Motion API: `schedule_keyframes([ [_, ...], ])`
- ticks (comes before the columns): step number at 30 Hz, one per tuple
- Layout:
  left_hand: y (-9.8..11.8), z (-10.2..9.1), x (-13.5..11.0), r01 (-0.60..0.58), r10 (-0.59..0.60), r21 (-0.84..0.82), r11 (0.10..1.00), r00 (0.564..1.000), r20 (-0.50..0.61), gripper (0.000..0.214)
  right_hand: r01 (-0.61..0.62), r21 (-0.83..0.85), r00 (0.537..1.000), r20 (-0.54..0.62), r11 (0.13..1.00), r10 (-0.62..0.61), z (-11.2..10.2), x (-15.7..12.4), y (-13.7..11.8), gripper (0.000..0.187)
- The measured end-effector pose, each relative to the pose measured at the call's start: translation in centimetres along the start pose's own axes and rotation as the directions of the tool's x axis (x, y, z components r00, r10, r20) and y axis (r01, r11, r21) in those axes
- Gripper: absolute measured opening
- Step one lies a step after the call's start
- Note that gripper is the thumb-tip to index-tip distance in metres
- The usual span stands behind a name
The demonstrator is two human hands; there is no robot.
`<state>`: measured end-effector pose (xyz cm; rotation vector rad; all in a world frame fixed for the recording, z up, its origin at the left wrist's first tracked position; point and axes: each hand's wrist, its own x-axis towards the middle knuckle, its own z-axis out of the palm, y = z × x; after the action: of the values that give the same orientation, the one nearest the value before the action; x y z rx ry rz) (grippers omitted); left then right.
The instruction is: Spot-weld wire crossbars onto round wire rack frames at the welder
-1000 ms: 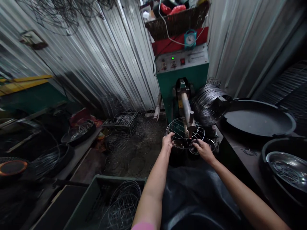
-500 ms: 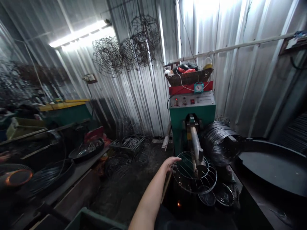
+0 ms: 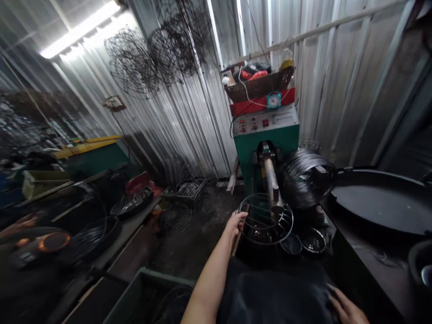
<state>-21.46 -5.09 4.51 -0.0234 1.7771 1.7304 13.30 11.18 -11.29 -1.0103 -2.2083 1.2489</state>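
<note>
My left hand [image 3: 236, 222] grips the left rim of a round wire basket frame [image 3: 265, 219] that sits under the metal arm [image 3: 272, 186] of a green machine [image 3: 266, 135]. My right hand [image 3: 347, 308] lies low at the bottom right on dark cloth over my lap [image 3: 280, 297], fingers partly stretched out, holding nothing that shows. A coil of dark wire [image 3: 300, 177] rests just right of the arm.
A large dark pan [image 3: 381, 202] is on the bench at right. Small metal bowls [image 3: 305, 243] lie below the frame. A green crate [image 3: 145, 297] with wire rings stands at the bottom left. Wire frames [image 3: 158, 54] hang on the corrugated wall. Pans and wire clutter a bench [image 3: 101, 225] at left.
My right hand has let go of the wire frame and dropped to my lap. The view lifted, then dipped a little. My left hand stays on the frame's rim.
</note>
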Motion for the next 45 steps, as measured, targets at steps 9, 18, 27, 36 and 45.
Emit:
schedule_keyframes([
  [9, -0.9, -0.9, -2.1, 0.103, -0.122, -0.204, 0.973, 0.989, -0.080, 0.033, -0.015, -0.155, 0.995, 0.094, 0.988, 0.030, 0.4, 0.1, -2.7, 0.034],
  [18, -1.4, -0.7, -4.2, 0.035, -0.092, -0.370, 0.928, 0.986, -0.138, 0.031, -0.180, -0.017, 0.960, 0.217, 0.984, 0.179, 0.6, -0.4, -6.1, 0.018],
  [27, -1.6, 0.0, -4.0, -0.019, -0.040, -0.368, 0.930, 0.988, -0.152, 0.037, -0.223, 0.095, 0.896, 0.411, 0.970, 0.166, 1.1, 0.2, -7.2, 0.027],
  [36, -2.0, 2.1, -3.3, -0.064, 0.016, -0.372, 0.926, 0.991, -0.131, 0.038, 0.064, 0.571, 0.995, 0.030, 0.819, -0.098, 1.4, 2.5, -16.7, 0.033],
  [45, -1.6, 2.6, -3.6, -0.121, 0.069, -0.300, 0.946, 0.982, -0.178, 0.044, 0.124, 0.313, 0.968, 0.170, 0.942, -0.184, 4.2, 5.5, -19.2, 0.030],
])
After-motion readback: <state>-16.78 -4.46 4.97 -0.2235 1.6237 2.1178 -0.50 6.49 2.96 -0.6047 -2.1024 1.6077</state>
